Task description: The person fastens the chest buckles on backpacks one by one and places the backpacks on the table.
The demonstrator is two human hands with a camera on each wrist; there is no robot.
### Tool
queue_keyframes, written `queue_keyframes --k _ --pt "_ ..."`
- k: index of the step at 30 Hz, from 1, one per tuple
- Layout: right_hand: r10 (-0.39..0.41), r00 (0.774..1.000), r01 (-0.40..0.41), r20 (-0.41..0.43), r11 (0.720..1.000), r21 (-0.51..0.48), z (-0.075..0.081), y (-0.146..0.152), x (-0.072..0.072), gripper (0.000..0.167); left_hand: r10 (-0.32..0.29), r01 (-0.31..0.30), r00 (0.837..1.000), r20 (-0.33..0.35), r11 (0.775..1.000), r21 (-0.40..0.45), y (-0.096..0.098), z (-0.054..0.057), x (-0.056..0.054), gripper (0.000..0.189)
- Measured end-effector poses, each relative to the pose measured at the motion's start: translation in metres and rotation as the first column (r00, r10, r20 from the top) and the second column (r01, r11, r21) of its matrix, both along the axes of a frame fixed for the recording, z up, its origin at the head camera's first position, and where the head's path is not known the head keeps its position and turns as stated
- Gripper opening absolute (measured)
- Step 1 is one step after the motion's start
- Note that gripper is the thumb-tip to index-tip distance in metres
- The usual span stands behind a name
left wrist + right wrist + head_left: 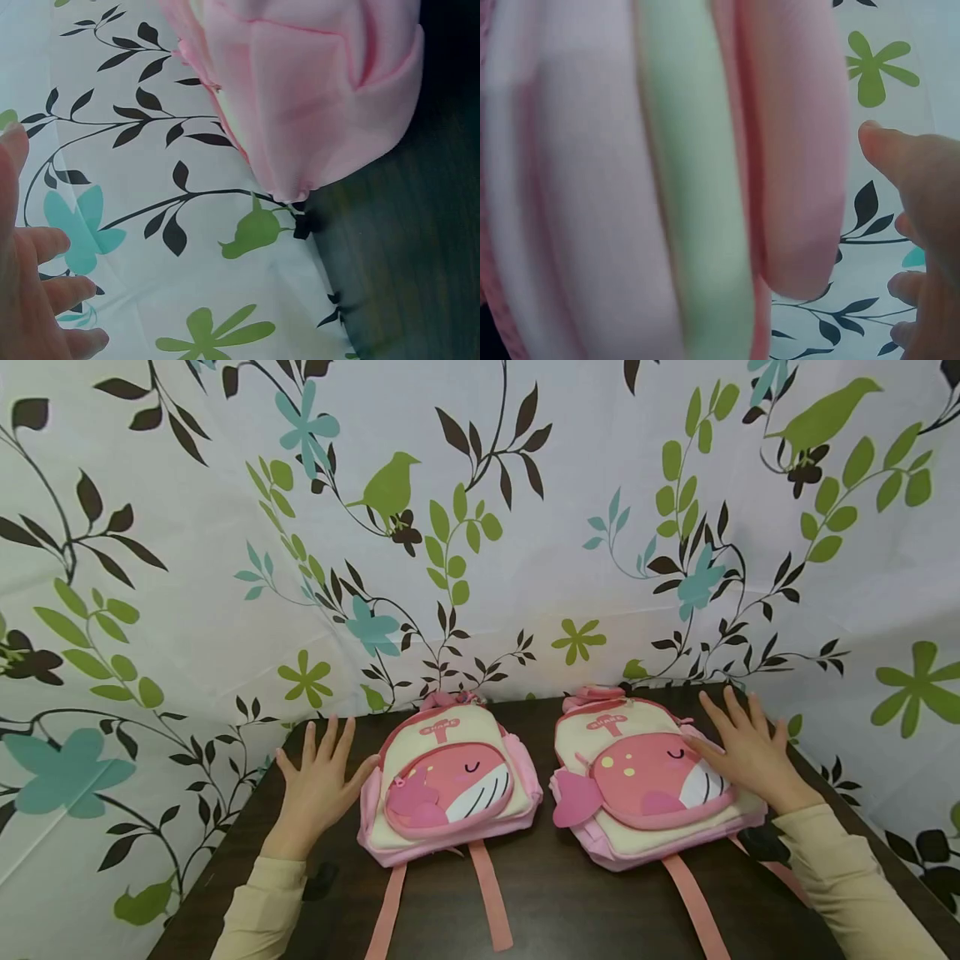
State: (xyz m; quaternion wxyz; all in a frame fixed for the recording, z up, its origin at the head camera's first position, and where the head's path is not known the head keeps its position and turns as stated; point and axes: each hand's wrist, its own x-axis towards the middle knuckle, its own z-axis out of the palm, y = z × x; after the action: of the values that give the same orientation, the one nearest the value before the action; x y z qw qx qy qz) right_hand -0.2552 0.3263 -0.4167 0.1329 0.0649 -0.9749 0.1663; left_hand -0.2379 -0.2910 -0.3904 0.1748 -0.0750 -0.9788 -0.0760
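Two pink and cream children's backpacks with a whale on the front pocket lie side by side, the left backpack [450,777] and the right backpack [645,768]. My left hand [318,793], fingers spread, is just left of the left backpack and holds nothing. Spread fingers also mark my right hand [753,756], which is at the right backpack's right side; whether it touches the fabric I cannot tell. In the left wrist view the pink side [315,97] of a backpack stands apart from the fingers. The right wrist view shows a backpack's side [592,187] up close, blurred.
Both backpacks lie on a dark wooden table [577,910], their pink straps [491,897] trailing toward the front edge. Behind and beside the table hangs a white curtain [525,568] printed with leaves, birds and flowers.
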Motion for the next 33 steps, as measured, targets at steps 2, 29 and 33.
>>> queue_keyframes --k 2,29,33 --pt "-0.006 1.000 0.006 0.007 1.000 -0.003 0.000 0.000 0.000 0.089 0.001 -0.001 1.000 0.002 1.000 -0.001 0.000 0.000 0.000 0.089" --pt "0.068 0.994 -0.062 0.085 0.996 -0.067 0.039 -0.038 -0.045 0.087 -0.135 0.134 0.991 -0.008 0.989 -0.067 0.051 -0.004 0.001 0.088" --pt "0.119 0.991 -0.112 0.068 0.989 -0.099 0.047 -0.061 -0.061 0.081 -0.217 0.214 0.976 -0.022 0.971 -0.106 0.077 -0.011 0.005 0.085"
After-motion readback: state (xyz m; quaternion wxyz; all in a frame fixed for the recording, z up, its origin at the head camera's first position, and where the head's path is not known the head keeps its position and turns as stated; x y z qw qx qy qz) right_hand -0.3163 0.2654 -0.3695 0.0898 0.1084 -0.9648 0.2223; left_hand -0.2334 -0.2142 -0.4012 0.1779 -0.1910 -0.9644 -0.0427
